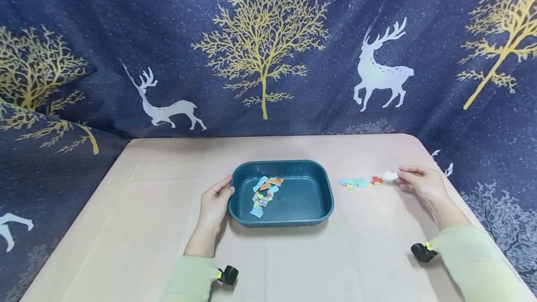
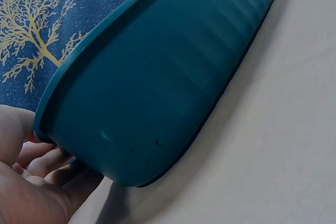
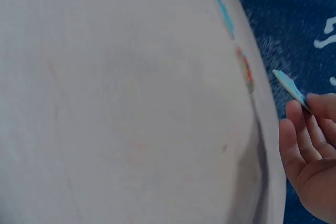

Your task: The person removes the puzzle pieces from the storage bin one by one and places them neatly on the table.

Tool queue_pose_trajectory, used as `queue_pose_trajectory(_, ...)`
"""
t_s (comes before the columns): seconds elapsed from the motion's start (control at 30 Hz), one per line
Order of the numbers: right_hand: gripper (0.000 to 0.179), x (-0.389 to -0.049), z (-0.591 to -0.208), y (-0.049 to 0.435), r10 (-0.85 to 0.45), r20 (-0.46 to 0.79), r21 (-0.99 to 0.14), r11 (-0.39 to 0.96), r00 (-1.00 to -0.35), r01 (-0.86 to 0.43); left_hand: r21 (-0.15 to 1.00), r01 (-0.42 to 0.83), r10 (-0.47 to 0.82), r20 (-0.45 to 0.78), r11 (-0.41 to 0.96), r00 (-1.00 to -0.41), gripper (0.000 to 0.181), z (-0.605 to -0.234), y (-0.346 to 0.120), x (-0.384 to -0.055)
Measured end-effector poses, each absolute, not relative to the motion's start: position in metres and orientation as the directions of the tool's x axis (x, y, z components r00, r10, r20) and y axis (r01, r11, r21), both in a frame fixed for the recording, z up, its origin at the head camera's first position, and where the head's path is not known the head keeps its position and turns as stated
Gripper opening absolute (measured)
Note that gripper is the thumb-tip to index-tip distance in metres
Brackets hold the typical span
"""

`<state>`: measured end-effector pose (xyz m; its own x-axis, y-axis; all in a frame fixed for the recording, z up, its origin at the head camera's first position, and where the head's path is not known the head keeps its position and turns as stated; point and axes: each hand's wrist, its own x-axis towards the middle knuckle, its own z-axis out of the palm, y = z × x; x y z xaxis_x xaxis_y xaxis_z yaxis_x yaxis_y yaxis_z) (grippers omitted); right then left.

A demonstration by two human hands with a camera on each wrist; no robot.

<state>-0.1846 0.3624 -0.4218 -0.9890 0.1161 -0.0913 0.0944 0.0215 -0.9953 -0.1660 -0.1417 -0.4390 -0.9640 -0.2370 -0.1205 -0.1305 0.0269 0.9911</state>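
Observation:
A dark teal rectangular plastic tub stands on the table in the head view. My left hand holds its left end, the thumb at the rim and the fingers against the outer wall. Inside, towards the left, lie several irregular flat printed pieces, light blue, orange and multicoloured. To the right of the tub, my right hand pinches a thin, pale flat piece between thumb and fingers. In the right wrist view this piece shows a light blue face and a pale edge.
Between tub and right hand, a light blue piece and a red one lie in a row on the pale tablecloth. A dark blue curtain with deer and trees hangs behind the table's far edge. Each sleeve carries a black wrist camera.

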Motion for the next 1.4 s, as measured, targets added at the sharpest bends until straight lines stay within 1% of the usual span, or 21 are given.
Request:
queue_pose_trajectory(0.07, 0.021, -0.189, -0.424, 0.365, 0.155, -0.109, -0.985, 0.113, -0.982, 0.127, 0.992, -0.125, -0.232, -0.115, 0.030, -0.966, 0.039, -0.438, -0.141, -0.168)
queue_pose_trajectory(0.17, 0.007, -0.197, -0.425, 0.366, 0.193, -0.107, -0.956, 0.249, -0.975, 0.154, 0.994, -0.110, -0.225, -0.101, 0.028, -0.969, 0.040, -0.436, -0.140, -0.172)
queue_pose_trajectory(0.2, 0.012, -0.199, -0.426, 0.365, 0.200, -0.104, -0.944, 0.289, -0.974, 0.160, 0.994, -0.106, -0.224, -0.098, 0.023, -0.970, 0.040, -0.435, -0.140, -0.173)
queue_pose_trajectory(0.27, 0.027, -0.201, -0.427, 0.362, 0.203, -0.109, -0.932, 0.320, -0.973, 0.171, 0.994, -0.106, -0.227, -0.099, 0.020, -0.969, 0.040, -0.435, -0.141, -0.173)
queue_pose_trajectory(0.33, 0.037, -0.201, -0.429, 0.358, 0.199, -0.116, -0.923, 0.340, -0.973, 0.180, 0.994, -0.108, -0.235, -0.100, 0.019, -0.967, 0.040, -0.435, -0.142, -0.171)
queue_pose_trajectory(0.4, 0.044, -0.201, -0.429, 0.356, 0.201, -0.123, -0.915, 0.356, -0.972, 0.190, 0.993, -0.114, -0.238, -0.104, 0.031, -0.966, 0.040, -0.436, -0.143, -0.169)
queue_pose_trajectory(0.5, 0.048, -0.202, -0.426, 0.357, 0.210, -0.111, -0.907, 0.378, -0.971, 0.186, 0.994, -0.105, -0.239, -0.093, 0.038, -0.967, 0.040, -0.434, -0.143, -0.170)
queue_pose_trajectory(0.57, 0.050, -0.203, -0.423, 0.358, 0.220, -0.101, -0.892, 0.412, -0.970, 0.186, 0.995, -0.094, -0.234, -0.083, 0.037, -0.969, 0.040, -0.432, -0.143, -0.171)
queue_pose_trajectory(0.63, 0.047, -0.203, -0.424, 0.359, 0.218, -0.096, -0.870, 0.456, -0.971, 0.188, 0.996, -0.088, -0.237, -0.079, 0.027, -0.968, 0.040, -0.431, -0.144, -0.171)
queue_pose_trajectory(0.8, 0.039, -0.205, -0.429, 0.356, 0.219, -0.110, -0.761, 0.609, -0.970, 0.224, 0.994, -0.112, -0.249, -0.107, 0.005, -0.962, 0.040, -0.434, -0.146, -0.167)
queue_pose_trajectory(0.93, 0.034, -0.209, -0.430, 0.353, 0.228, -0.050, -0.684, 0.702, -0.972, 0.200, 0.995, -0.099, -0.248, -0.095, 0.004, -0.964, 0.040, -0.436, -0.146, -0.165)
queue_pose_trajectory(1.1, 0.031, -0.209, -0.429, 0.349, 0.208, -0.033, -0.653, 0.736, -0.978, 0.178, 0.994, -0.112, -0.258, -0.105, 0.011, -0.960, 0.040, -0.438, -0.147, -0.162)
queue_pose_trajectory(1.17, 0.032, -0.206, -0.429, 0.347, 0.201, -0.034, -0.656, 0.734, -0.979, 0.174, 0.993, -0.119, -0.263, -0.111, 0.016, -0.958, 0.040, -0.440, -0.147, -0.161)
queue_pose_trajectory(1.3, 0.035, -0.200, -0.428, 0.346, 0.200, 0.015, -0.660, 0.738, -0.980, 0.141, 0.995, -0.094, -0.256, -0.086, 0.020, -0.963, 0.040, -0.441, -0.145, -0.162)
queue_pose_trajectory(1.4, 0.036, -0.193, -0.425, 0.346, 0.190, 0.071, -0.636, 0.765, -0.979, 0.102, 0.996, -0.085, -0.243, -0.078, 0.016, -0.967, 0.039, -0.441, -0.141, -0.163)
